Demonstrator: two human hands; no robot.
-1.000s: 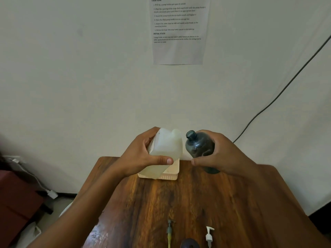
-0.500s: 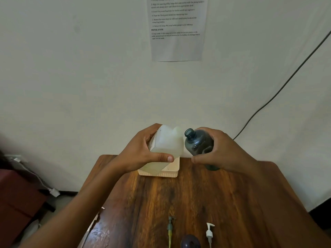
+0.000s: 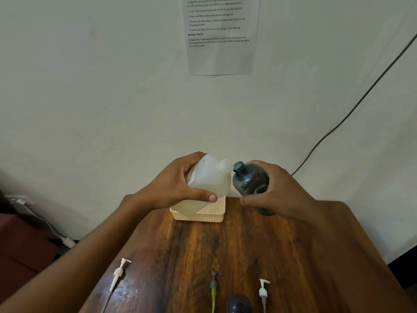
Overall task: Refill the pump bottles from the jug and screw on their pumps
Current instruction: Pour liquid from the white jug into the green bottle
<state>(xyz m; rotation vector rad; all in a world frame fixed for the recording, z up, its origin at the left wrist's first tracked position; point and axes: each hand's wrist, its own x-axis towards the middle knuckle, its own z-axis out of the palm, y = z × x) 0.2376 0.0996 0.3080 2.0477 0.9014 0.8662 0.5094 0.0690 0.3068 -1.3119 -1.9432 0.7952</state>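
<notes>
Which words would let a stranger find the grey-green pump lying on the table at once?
Start at the wooden table and look to its near edge, where three loose pumps lie. The grey-green pump is the middle one, beside a dark bottle top. Its neighbours, the left white pump and the right white pump, are white; it alone is dark with a yellowish tube.

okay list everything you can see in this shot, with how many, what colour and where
jug: one, translucent white, held tilted above the basket, spout toward the dark bottle
dark bottle: one, smoky grey, open mouth, held tilted beside the jug spout
basket: one, cream, far end of the table
white pumps: two, one near left, one near right
grey-green pump: one, near middle
dark rounded object: one, purple-black, near edge, partly cut off
table: one, brown wood
instruction sheet: one, white, on wall
cable: one, black, along wall
left hand: grips jug
right hand: grips dark bottle
</notes>
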